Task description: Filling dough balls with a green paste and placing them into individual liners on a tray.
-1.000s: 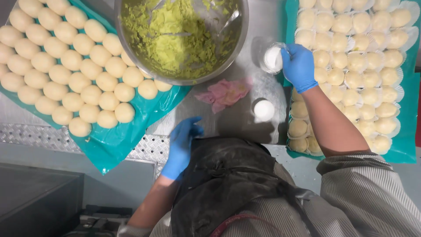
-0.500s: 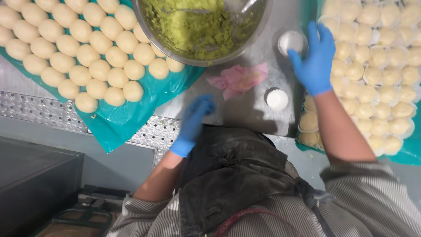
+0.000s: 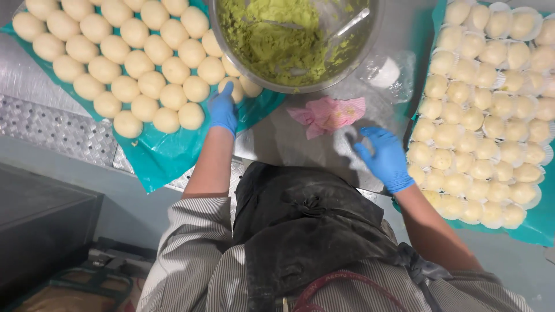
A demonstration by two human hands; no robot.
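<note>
1. My left hand, in a blue glove, reaches to the far left, its fingers held close together and laid on a pale round dough ball at the near right corner of the batch; I cannot tell whether they grip it
2. That ball lies on the teal plastic sheet, just beside the rim of the large round steel bowl of green paste
3. The other plain dough balls sit in close rows on the same sheet, far and left of my hand
4. My right hand, also gloved in blue, rests near the middle right on the shiny metal tabletop, fingers loosely spread and holding nothing
5. A crumpled pink cloth lies just beyond it, near the bowl
6. To the right, dough balls in white paper cups fill a second teal sheet
7. A clear plastic bag lies beside the bowl's right edge
</note>
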